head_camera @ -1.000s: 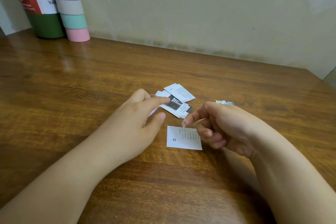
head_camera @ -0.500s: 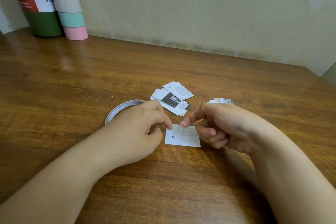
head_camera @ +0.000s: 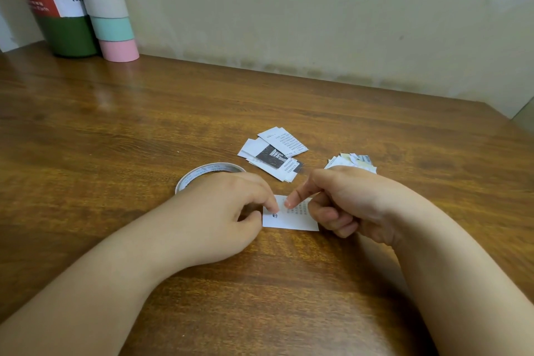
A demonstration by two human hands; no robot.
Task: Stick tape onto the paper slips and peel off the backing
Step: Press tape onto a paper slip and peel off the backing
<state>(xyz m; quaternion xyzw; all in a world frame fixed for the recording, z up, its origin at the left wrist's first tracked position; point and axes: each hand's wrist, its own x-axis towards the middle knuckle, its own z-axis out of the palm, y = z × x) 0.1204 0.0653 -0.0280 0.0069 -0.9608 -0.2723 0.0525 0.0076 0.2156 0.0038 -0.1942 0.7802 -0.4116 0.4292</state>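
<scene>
A small white printed paper slip (head_camera: 291, 218) lies flat on the wooden table (head_camera: 115, 130) between my hands. My left hand (head_camera: 228, 211) has its index fingertip pressed on the slip's upper left part and its thumb at the slip's left edge. My right hand (head_camera: 346, 202) has its index fingertip down on the slip's top edge, close to the left index, with the thumb just beneath and the other fingers curled. The small tape piece is hidden under those fingertips. A white tape roll (head_camera: 202, 175) lies flat behind my left hand, partly covered by it.
A loose pile of printed slips (head_camera: 274, 153) lies just beyond my hands, and a second small stack of slips (head_camera: 351, 162) sits behind my right hand. A green cylinder (head_camera: 55, 9) and a pastel-striped tube (head_camera: 109, 9) stand at the far left by the wall.
My left hand came back from the pile of slips to the single slip and set its index finger on it. My right hand lowered its pinched tape piece onto the slip's top edge.
</scene>
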